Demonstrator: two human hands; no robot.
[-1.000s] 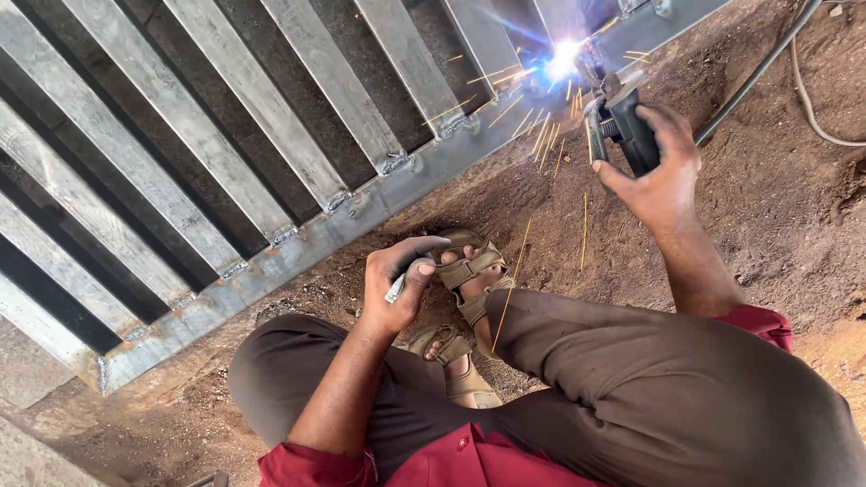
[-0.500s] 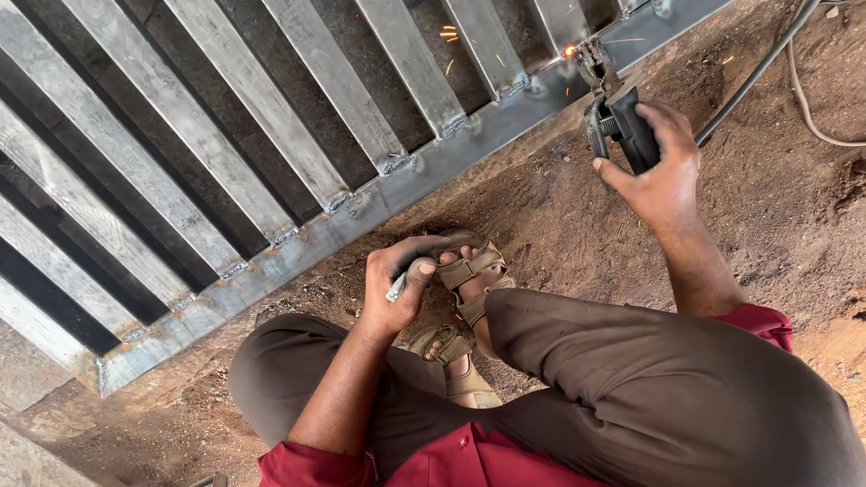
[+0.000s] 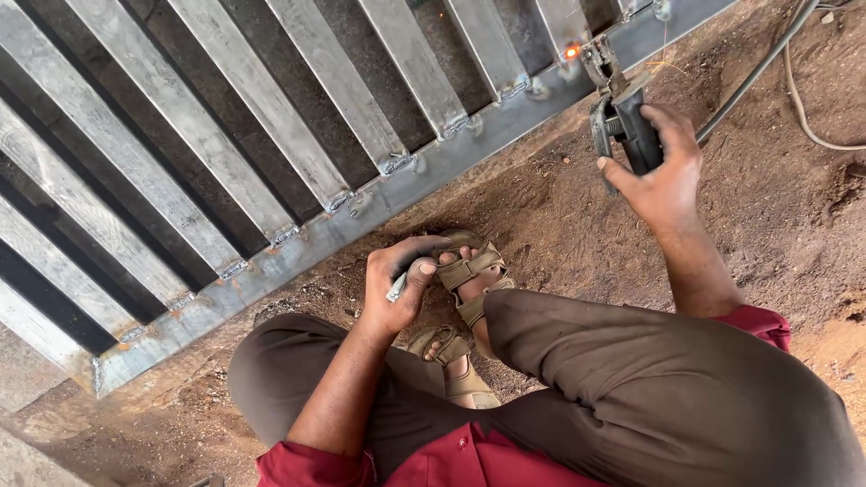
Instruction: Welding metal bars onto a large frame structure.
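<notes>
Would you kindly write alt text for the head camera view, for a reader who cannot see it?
Seen from above, a crouching person's right hand holds a dark welding holder against a grey metal gate lying on brown dirt, with an orange glow at one joint. The left hand grips a small metal piece near tan sandals.

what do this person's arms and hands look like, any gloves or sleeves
Both hands are bare, no gloves: left hand, right hand. The forearms are uncovered too. Dark red sleeves are pushed up to about the elbows. No watch, rings or bands show.
</notes>
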